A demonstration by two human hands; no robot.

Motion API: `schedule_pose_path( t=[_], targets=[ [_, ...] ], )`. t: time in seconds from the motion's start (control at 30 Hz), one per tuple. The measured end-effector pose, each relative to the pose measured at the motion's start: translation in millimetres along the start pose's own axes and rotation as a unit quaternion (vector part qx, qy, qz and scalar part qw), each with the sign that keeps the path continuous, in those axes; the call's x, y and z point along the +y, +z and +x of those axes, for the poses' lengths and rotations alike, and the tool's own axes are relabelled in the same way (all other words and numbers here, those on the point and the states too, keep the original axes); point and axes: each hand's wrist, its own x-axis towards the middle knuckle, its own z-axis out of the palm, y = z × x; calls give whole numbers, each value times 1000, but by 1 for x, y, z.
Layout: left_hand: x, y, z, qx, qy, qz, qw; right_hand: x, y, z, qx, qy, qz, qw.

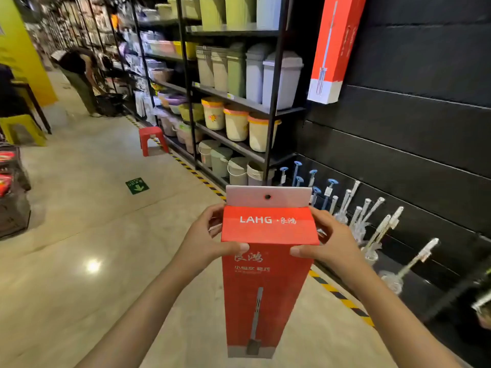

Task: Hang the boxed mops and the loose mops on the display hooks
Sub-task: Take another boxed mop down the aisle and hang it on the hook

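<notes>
Both hands are holding a red boxed mop (265, 288) upright in front of the person, over the open floor (79, 235) of the aisle. The left hand (204, 240) is gripping the box's upper left edge, thumb lying across the front face and fingers wrapped behind. The right hand (326, 243) is gripping the upper right edge the same way, its thumb pointing inward toward the other thumb. Each grip is closed firmly on the box just below the folded red top flap. A pale hang tab (268, 196) with a round hole is standing up above the flap, free of both hands.

To the right, a black slatted wall (425, 128) is running along the aisle, with loose mops (372, 221) leaning against its base, near the right hand but apart from it. A second red box (336, 49) is hanging high on that wall, well apart from the held one. Yellow-and-black tape (342, 297) is marking the floor edge below the wall. Shelves of bins and buckets (239, 102) are standing beyond. A red stool (152, 139) is sitting by the shelves, and the floor to the left is lying wide open.
</notes>
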Motion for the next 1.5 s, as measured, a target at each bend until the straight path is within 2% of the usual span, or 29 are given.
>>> schedule_pose_path(
  t=[0.4,0.57,0.83,1.2,1.5],
  targets=[
    [-29,-8,228,-11,1,14,1000,71,-15,210,32,17,-8,999],
    [-36,-8,313,-7,12,1,1000,96,-24,289,33,17,24,999],
    [-54,-21,458,-32,37,1,999,130,-27,414,70,23,7,997],
    [-78,-33,691,-153,90,-9,984,170,-27,584,199,45,-5,979],
    [-69,11,840,-242,137,-37,960,204,-72,679,286,68,10,956]
  ],
)
